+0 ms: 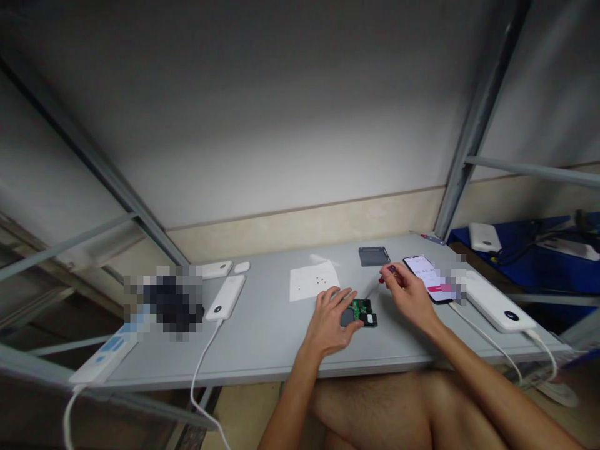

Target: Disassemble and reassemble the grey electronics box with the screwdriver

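A small hard drive [359, 312] with a green circuit board lies flat on the grey table. My left hand [332, 320] covers its left side, fingers spread along the upper edge and thumb at the lower edge, holding it in place. In my right hand [407, 292] is a screwdriver with a dark red handle [389, 275], pinched between thumb and fingers. Its thin shaft slants down toward the drive's upper right corner; whether the tip touches is too small to tell. Several tiny dark screws [320, 280] lie on a white sheet of paper [302, 282] behind my left hand.
A shallow grey cover [374, 256] lies at the back. On the right are a lit phone [429, 278], a white power bank [492, 303] with cables, and a pen-like tool [433, 239]. Another power bank [225, 297] and a power strip [105, 357] lie left. Metal posts frame the table.
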Demonstrator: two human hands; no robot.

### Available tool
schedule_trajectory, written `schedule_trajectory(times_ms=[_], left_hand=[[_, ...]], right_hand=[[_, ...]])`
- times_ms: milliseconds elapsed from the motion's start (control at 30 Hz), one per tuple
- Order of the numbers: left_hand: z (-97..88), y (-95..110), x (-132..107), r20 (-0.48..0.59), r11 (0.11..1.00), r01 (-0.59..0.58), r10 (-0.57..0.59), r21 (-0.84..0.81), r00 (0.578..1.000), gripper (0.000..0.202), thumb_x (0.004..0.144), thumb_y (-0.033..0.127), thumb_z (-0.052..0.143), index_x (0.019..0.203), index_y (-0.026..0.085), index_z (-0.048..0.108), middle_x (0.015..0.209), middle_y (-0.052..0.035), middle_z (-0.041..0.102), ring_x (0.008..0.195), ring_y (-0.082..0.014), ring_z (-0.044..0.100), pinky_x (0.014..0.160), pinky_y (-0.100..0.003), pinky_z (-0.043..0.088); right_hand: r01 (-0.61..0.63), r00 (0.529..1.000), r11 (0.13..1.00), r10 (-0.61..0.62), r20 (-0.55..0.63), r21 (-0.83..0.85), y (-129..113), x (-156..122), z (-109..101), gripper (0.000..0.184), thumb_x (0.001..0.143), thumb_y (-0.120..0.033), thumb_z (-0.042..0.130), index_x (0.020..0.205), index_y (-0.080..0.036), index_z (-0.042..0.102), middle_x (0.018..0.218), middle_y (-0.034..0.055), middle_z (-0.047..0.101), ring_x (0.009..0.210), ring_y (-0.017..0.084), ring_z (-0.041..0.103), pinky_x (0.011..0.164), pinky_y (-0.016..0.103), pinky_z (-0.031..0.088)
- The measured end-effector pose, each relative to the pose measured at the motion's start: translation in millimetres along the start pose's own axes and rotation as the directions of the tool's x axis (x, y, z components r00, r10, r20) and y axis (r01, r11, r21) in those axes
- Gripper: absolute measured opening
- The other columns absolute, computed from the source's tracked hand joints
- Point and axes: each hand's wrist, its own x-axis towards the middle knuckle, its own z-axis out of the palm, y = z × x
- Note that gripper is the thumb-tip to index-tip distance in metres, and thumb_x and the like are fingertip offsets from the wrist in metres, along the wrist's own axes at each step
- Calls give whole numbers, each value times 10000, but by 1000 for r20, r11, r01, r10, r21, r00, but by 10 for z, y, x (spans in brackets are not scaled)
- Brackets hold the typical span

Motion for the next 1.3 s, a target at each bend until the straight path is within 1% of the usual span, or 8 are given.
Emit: schedule_trajectory(times_ms=[100,167,267,367,533,700,1067,1300], left_hand=[[8,8,16,7,1000,-17,17,-1,1000,639,896,438,731,1485,296,527,1468,-84,609,1385,-338,456,1180,-554,280],[16,7,25,12,999,-31,31,-10,999,610,908,428,722,1473,295,535,1421,-86,645,1348,-323,501,1162,-539,295],[23,12,36,11,999,-28,28,-17,1000,566,915,418,715,1446,300,561,1365,-79,678,1279,-304,553,1124,-512,328],[26,15,45,12,1000,-19,19,-8,1000,521,916,418,713,1409,295,596,1352,-67,682,1255,-296,561,1095,-497,347],[30,6,51,37,1000,-20,20,3,999,496,936,427,686,1404,287,602,1370,-76,665,1260,-300,544,1087,-504,348],[28,2,51,28,1000,-20,20,-1,999,483,924,402,702,1382,277,613,1363,-83,669,1259,-310,551,1079,-508,348],[8,22,60,54,1000,0,0,-5,999,488,927,413,691,1394,298,609,1380,-96,655,1271,-323,538,1097,-529,343],[22,5,55,41,1000,-8,9,-11,999,499,916,416,709,1391,301,609,1374,-88,658,1265,-314,546,1092,-514,354]], right_hand=[[45,996,993,-36,82,-113,-42,-36,24,391,995,-573,505,891,-218,631,717,30,642,642,178,545,589,294,415],[63,992,986,-45,116,-154,-54,-48,35,386,997,-569,495,897,-222,630,700,25,632,634,182,543,584,298,409],[73,988,981,-46,150,-179,-34,-59,46,372,994,-560,501,918,-224,641,716,24,645,634,183,553,587,297,412],[78,983,979,-44,179,-187,9,-70,54,360,998,-547,502,943,-225,651,757,28,670,655,183,568,600,294,416],[68,982,982,-34,187,-177,44,-80,75,373,994,-564,506,964,-224,655,720,13,634,628,178,543,581,290,403],[71,976,982,-33,216,-174,19,-84,92,363,1004,-551,503,953,-223,650,703,7,613,613,171,516,584,291,395],[70,972,984,-30,235,-165,47,-71,97,355,1004,-549,498,975,-229,649,748,25,654,651,189,560,598,298,419],[83,965,983,-38,258,-163,2,-73,113,325,1013,-524,499,958,-233,633,727,14,618,639,186,543,613,301,428]])
